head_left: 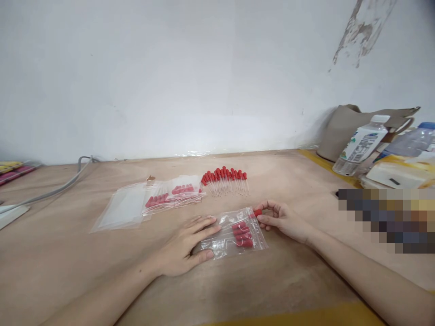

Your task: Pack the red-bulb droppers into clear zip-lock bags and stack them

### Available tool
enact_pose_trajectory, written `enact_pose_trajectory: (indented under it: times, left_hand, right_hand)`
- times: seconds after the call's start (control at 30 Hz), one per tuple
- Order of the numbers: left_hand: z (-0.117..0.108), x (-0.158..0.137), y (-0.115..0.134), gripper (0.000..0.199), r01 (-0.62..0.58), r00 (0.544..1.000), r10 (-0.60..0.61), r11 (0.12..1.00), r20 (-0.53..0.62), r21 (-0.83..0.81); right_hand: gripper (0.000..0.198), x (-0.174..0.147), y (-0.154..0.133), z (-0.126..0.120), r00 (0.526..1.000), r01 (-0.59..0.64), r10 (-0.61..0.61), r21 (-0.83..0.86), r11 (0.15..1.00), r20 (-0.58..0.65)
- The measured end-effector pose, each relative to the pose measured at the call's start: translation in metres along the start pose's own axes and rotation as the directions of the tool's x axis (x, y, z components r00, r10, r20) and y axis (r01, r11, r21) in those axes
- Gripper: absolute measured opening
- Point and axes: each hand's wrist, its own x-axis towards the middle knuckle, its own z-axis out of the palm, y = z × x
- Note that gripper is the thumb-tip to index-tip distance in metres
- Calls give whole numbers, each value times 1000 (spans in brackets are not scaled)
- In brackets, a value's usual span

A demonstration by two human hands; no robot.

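A clear zip bag lies flat on the table in front of me, with several glass droppers inside. Their red rubber bulbs sit near its right end. My left hand rests on the left end of the bag, fingers stretched out and apart. At the bag's right, zip end, my right hand pinches the red bulb of another dropper. That dropper's glass part cannot be made out through the shiny plastic. Farther back, a row of loose droppers lies with bulbs toward the wall.
Filled bags of droppers overlap flat clear bags at the left. A grey cable crosses the far left. At the right stand a plastic bottle and a beige handbag, near yellow tape. A blurred patch covers the right edge.
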Motion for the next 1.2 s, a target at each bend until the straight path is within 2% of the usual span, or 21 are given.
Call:
enact_pose_trajectory:
  times: [0.13,0.27,0.47,0.57,0.6,0.67,0.73,0.77,0.83,0.93,1.0,1.2]
  left_hand:
    - [0,1,0,52,-6,1000,6,1000,1,15]
    - [1,1,-1,54,-23,1000,23,1000,-10,10]
    - [0,1,0,56,-4,1000,3,999,14,35]
    - [-1,1,1,56,3,1000,-4,999,17,40]
    - [-1,1,1,56,5,1000,-6,999,20,38]
    - [-1,1,1,56,10,1000,-11,1000,25,29]
    - [0,1,1,55,9,1000,-10,1000,23,17]
    - [0,1,1,55,6,1000,-6,1000,22,14]
    - [0,1,1,55,-1,1000,1,1000,19,11]
    - [-1,1,1,56,3,1000,-3,1000,14,11]
    - [-1,1,1,56,13,1000,-13,1000,15,8]
    - [0,-1,2,56,18,999,-21,998,-34,-62]
  right_hand:
    - [35,4,0,8,998,-28,34,-99,995,51]
    - [37,8,-2,17,996,-8,15,-75,997,86]
    - [34,13,0,27,988,5,-16,-77,997,-153]
    - [28,14,3,30,975,43,-75,-155,987,-207]
    - [25,14,4,30,978,73,-108,-194,978,-177]
    - [23,13,3,30,985,151,-165,-243,958,-40]
    - [24,12,0,28,975,210,-185,-235,949,122]
    - [25,12,-1,26,970,215,-182,-216,953,161]
    - [27,12,-2,22,982,169,-149,-184,968,119]
    - [33,12,-2,19,996,27,-41,-167,986,-79]
    - [37,12,-1,22,990,-35,11,-172,984,-140]
    - [35,6,-6,31,999,-15,20,-89,996,48]
